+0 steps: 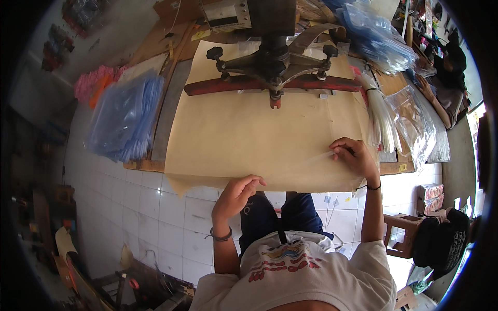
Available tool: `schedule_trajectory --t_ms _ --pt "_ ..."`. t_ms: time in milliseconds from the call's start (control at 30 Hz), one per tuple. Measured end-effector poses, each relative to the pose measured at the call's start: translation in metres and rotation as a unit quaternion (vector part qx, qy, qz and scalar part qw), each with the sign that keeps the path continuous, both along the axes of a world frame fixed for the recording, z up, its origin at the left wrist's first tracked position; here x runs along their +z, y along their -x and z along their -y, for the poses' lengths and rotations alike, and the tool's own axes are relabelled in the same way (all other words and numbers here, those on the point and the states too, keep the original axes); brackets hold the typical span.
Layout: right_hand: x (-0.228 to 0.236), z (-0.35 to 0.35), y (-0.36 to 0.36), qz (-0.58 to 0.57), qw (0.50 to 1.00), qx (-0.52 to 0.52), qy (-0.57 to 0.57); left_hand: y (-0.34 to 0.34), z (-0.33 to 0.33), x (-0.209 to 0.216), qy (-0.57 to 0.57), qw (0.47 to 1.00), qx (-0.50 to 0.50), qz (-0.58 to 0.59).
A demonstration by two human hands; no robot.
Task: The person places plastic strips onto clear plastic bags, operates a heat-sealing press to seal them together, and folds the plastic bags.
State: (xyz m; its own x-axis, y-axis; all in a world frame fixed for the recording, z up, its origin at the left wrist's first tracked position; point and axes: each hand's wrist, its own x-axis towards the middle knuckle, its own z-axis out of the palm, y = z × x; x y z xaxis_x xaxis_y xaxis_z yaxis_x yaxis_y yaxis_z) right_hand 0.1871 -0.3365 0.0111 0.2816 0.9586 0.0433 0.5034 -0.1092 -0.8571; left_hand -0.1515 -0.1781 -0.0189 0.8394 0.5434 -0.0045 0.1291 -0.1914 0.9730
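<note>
My right hand (355, 157) is above the right part of a tan sheet (233, 135) that covers the worktable. Its thumb and fingers pinch a thin, clear plastic piece (322, 155), whose outline is barely visible against the tan. At the sheet's front edge is my left hand (234, 198), fingers curled together and pointing right. Whatever it may hold is hidden. Beyond both hands, a press head with a long red bar (223, 84) hangs over the sheet on a dark metal bracket (277, 67).
Stacked bluish clear plastic sleeves (124, 116) lie at the left, with pink material (93, 83) behind. More clear plastic (376, 39) is piled at the back right. A bundle of whitish strips (383, 119) lies right of the sheet. Another person (448, 78) sits far right, near a wooden stool (399, 233).
</note>
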Motion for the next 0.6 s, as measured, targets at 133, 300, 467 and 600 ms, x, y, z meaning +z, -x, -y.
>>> schedule_trajectory --t_ms 133,300,467,600 --pt "0.003 -0.001 0.000 0.008 1.000 -0.013 0.006 -0.002 -0.003 -0.013 0.076 0.997 -0.018 -0.003" --pt "-0.001 -0.001 0.000 0.006 1.000 -0.016 -0.013 -0.005 -0.002 -0.017 0.103 0.993 -0.007 0.053" --pt "0.005 -0.001 0.008 0.040 0.998 -0.030 -0.023 -0.002 0.002 -0.024 0.084 0.995 -0.017 0.052" --pt "0.001 0.000 0.008 0.021 0.999 -0.034 -0.034 -0.001 0.009 -0.027 0.078 0.995 -0.053 0.028"
